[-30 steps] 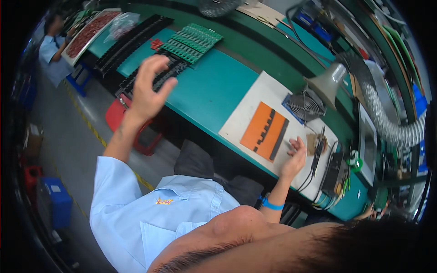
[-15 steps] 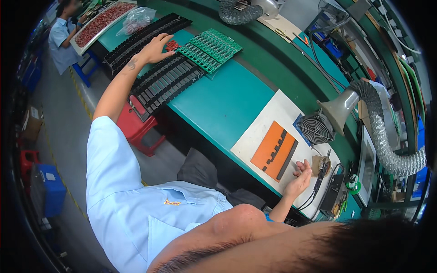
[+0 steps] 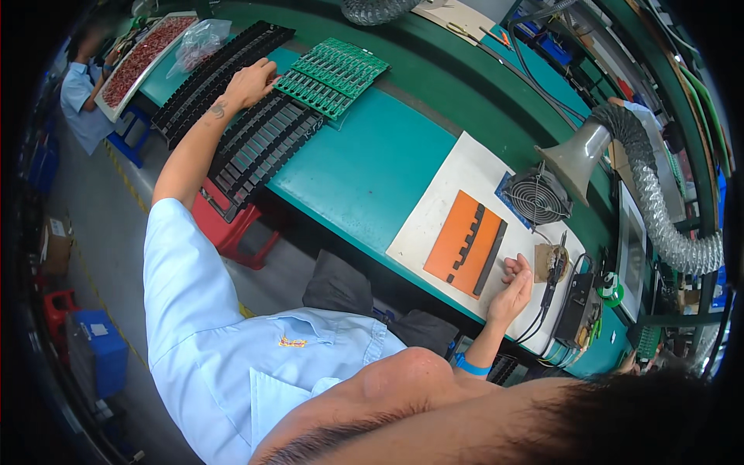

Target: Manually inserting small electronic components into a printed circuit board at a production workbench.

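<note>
At the far left of the bench my left hand reaches out with its fingers curled in. It is beside the left edge of green circuit boards and over black slotted trays; what its fingers hold is hidden. My right hand is palm up, its fingers loosely bent and apart, with nothing visible in it. Near it on a white sheet lies an orange plate with a notched dark strip and a straight dark bar. A soldering iron rests in its stand just right of that hand.
A small fan and a funnel-shaped extraction duct stand behind the orange plate. A black box with cables sits at the right. Farther left are a clear plastic bag, a tray of red parts, and another person.
My left hand's fingers have curled from stretched out. Red parts seen beside the boards are now out of sight near the hand. My right hand stays near the orange plate. The view has shifted slightly.
</note>
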`<state>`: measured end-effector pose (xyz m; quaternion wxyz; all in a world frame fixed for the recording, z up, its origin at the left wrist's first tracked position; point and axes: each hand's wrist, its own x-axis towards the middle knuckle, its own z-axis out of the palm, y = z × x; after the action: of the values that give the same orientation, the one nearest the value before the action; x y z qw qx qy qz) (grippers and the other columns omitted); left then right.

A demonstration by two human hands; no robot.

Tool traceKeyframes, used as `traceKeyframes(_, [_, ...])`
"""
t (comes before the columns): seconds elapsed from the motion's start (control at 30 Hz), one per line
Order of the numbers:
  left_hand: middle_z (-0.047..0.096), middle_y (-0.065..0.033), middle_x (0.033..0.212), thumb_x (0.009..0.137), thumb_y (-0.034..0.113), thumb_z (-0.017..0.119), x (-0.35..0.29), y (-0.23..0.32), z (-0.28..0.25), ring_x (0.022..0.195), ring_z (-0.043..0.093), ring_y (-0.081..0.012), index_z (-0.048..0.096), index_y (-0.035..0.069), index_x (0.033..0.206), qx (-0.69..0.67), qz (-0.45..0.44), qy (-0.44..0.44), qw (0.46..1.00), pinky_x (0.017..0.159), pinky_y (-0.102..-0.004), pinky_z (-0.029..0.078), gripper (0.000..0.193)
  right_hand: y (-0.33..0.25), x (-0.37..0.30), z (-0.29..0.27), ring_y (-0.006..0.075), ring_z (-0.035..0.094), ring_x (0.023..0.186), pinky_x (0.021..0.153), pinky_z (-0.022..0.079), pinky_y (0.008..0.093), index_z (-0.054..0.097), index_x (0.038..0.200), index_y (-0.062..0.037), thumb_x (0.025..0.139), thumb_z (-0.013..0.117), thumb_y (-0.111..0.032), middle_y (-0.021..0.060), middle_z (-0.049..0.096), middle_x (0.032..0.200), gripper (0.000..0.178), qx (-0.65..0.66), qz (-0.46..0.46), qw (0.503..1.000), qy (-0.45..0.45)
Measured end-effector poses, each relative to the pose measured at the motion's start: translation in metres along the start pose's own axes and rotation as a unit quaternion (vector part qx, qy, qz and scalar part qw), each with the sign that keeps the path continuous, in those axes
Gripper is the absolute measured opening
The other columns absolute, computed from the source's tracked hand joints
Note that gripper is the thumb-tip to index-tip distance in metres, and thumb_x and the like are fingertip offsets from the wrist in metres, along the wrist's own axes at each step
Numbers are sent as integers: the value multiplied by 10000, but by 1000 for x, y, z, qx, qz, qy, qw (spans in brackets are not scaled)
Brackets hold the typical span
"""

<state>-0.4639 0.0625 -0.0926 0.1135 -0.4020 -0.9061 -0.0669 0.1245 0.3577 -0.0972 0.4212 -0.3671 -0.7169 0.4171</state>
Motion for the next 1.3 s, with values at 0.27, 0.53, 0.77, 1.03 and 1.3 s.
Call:
traceKeyframes(0.27, [604,-87,760,922,299,625,4,-3,-6,626,561,-244,617,38,821,-161,-83,165,970,626,-378,492,279,0,-1,-3,117,557,865,768,428,231,597,1241,21,1092,318,-295,97,673,1012,447,4,-4,1000,-12])
traceKeyframes(0.53, [563,-5,662,948,336,635,-4,67,-81,546,485,-101,667,45,879,-325,-117,193,919,487,-220,430,301,6,0,-3,147,595,885,794,449,246,620,1220,24,1076,371,-235,113,689,1001,387,46,4,999,-4])
traceKeyframes(0.77, [569,-32,716,901,141,669,-43,300,-89,532,480,-107,621,11,806,-485,105,108,862,449,-241,408,168,8,-3,-7,134,584,902,791,440,235,612,1233,20,1086,353,-255,104,685,1021,406,57,-14,998,-9])
traceKeyframes(1.03, [616,-80,962,920,261,669,-69,391,-23,896,556,-203,658,43,910,-367,199,13,909,803,-367,430,218,5,-4,-9,159,617,903,807,472,263,632,1189,30,1070,396,-204,113,680,994,353,44,-47,998,-25])
traceKeyframes(1.3, [570,-112,1246,941,379,635,-85,354,-30,1247,424,-261,583,69,1263,-367,197,30,909,1055,-446,262,450,-4,0,-3,201,634,895,812,496,289,653,1132,37,1020,493,-116,117,664,969,248,49,-73,996,-14])
